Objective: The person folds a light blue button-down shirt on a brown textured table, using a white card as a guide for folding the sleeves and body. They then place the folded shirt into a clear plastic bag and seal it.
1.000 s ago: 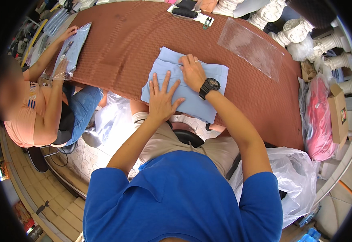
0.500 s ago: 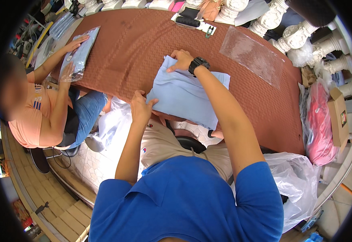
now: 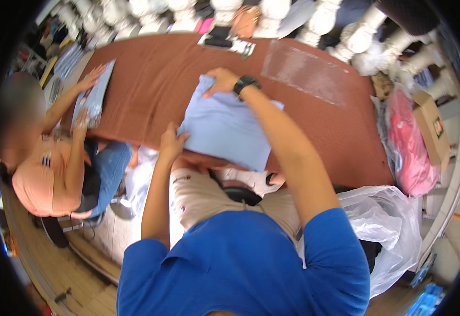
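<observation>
A light blue folded cloth point(image 3: 230, 129) lies on the brown-covered table point(image 3: 156, 79) in front of me, its near edge at the table's edge. My left hand point(image 3: 172, 143) pinches the cloth's left side, thumb on top. At the far left corner, my right hand point(image 3: 221, 82) has its thumb and fingers closed on the fabric; its forearm, with a black watch, crosses over the cloth's right part. Whatever lies under the cloth is hidden.
To the left, a seated co-worker point(image 3: 56, 174) rests both hands on a clear-bagged light blue item point(image 3: 98, 97). A clear plastic sheet point(image 3: 306, 71) lies far right, near black thread and small snips point(image 3: 248, 50). White balusters line the back. Bagged red fabric point(image 3: 409, 142) stands right, beside a cardboard box point(image 3: 432, 129).
The whole view has shifted, so the table sits further left and its far side lower. Both my hands keep their places on the cloth, which looks nearly the same.
</observation>
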`<state>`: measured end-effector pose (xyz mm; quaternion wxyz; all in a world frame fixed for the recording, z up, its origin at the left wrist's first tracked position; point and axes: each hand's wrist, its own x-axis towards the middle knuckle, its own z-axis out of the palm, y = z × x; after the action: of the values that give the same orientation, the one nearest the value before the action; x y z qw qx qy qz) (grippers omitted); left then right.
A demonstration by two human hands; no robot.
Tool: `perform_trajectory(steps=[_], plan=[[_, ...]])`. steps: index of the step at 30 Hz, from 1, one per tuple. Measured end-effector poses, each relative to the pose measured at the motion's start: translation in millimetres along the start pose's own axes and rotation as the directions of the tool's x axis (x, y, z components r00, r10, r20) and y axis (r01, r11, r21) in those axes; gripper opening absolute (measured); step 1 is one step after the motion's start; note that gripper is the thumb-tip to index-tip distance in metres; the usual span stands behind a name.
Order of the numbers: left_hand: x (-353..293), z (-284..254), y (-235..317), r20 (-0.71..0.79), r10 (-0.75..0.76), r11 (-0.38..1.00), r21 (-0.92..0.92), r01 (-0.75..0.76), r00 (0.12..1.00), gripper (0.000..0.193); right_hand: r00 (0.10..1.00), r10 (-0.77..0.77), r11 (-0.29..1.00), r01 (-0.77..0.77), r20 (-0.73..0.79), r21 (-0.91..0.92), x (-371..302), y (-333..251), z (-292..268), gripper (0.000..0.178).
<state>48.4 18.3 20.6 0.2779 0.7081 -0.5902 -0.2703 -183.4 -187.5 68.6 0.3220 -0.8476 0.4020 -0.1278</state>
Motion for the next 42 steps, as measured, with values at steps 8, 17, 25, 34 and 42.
perform_trajectory(steps=[8,17,25,34,42], plan=[[21,9,-42,0.183,0.062,0.964,-0.266,-0.011,0.981,0.026,0.96,0.26,0.959,-0.268,-0.102,-0.087,8,7,50,0.075],[51,-14,6,0.162,0.217,0.891,-0.435,-0.127,0.963,0.014,0.943,0.246,0.947,-0.185,-0.224,0.261,-31,4,-15,0.047],[95,-56,221,-0.05,0.679,0.731,-0.047,-0.68,0.733,0.013,0.718,0.182,0.884,0.18,-0.672,0.432,-144,9,-140,0.028],[32,-19,249,-0.136,0.903,0.426,0.15,-0.892,0.408,0.026,0.631,-0.05,0.995,0.096,-0.774,0.014,-288,-36,-131,0.017],[-52,79,93,0.031,0.854,0.516,0.068,-0.854,0.519,0.028,0.919,-0.098,0.957,-0.019,-0.382,-0.29,-357,4,35,0.038]])
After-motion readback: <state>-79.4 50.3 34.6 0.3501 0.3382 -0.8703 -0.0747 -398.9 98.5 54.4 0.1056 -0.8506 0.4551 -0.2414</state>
